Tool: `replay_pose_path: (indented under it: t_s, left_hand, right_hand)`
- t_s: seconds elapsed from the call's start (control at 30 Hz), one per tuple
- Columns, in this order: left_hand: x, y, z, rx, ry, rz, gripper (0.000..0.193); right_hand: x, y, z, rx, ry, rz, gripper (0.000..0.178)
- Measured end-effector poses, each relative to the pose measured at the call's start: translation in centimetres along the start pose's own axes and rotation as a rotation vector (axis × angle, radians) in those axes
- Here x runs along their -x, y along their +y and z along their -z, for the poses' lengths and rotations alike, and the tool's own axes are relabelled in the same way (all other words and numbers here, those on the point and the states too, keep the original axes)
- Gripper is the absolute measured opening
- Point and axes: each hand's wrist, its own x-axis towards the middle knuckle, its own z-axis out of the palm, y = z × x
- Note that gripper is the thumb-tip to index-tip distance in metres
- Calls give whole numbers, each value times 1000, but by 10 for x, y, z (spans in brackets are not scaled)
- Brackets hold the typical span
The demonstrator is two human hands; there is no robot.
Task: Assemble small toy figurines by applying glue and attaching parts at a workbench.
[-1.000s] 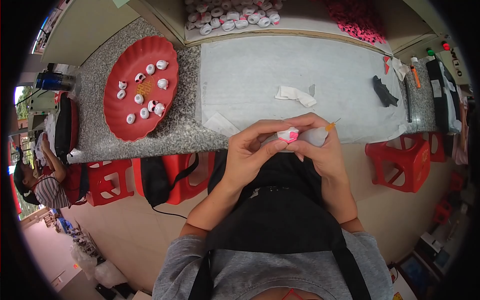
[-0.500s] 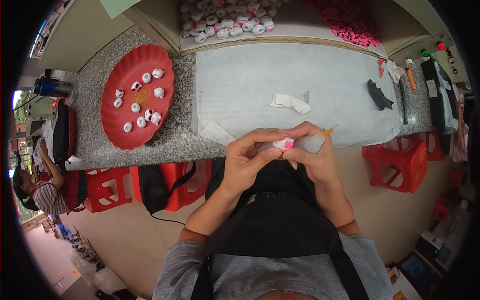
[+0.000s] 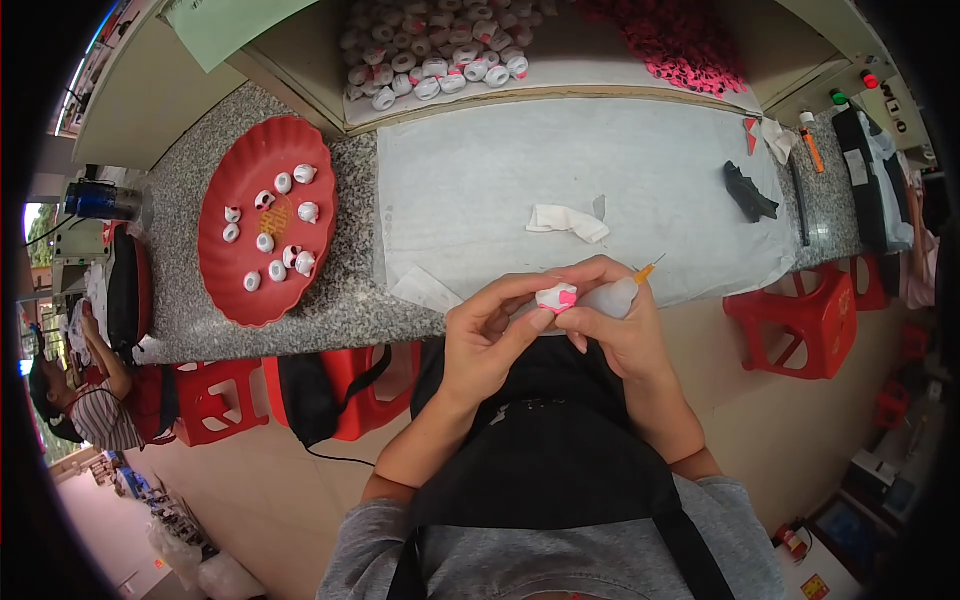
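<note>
Pinched between the fingertips of both hands is a small white toy head (image 3: 553, 298) with a pink bow-like piece on its side. My left hand (image 3: 488, 335) is closed round it from the left. From the right, my right hand (image 3: 628, 335) steadies it with thumb and fingertips. That same hand also grips a translucent squeeze bottle (image 3: 613, 297), whose orange needle tip (image 3: 645, 272) points up and away to the right. Fingers hide part of the bottle and the underside of the toy head.
At left a red scalloped tray (image 3: 222, 262) holds several white toy heads. White paper (image 3: 470, 190) covers the worktop, with a crumpled white cloth (image 3: 570, 222) and black cloth (image 3: 748, 192) on it. Behind, a shelf bears white heads (image 3: 430, 60) and pink pieces (image 3: 700, 70). Red stools (image 3: 800, 320) stand below.
The whole view has shifted, so the tray and worktop appear lower. Both hands keep their hold on the toy head and bottle, with the head turned slightly at most.
</note>
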Motion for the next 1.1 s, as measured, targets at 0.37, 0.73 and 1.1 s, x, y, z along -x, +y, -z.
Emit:
replay_pose_path:
  t_s: [0.37, 0.73, 1.1]
  left_hand:
    - [3, -3, -5, -7, 63, -26, 25]
    - [5, -4, -7, 21, 100, -10, 24]
    - [4, -5, -11, 44, 74, -30, 22]
  right_hand:
    - [3, 2, 1, -9, -19, -8, 25]
    - [3, 9, -1, -57, -7, 59, 21]
    - [4, 12, -1, -91, 14, 66, 20]
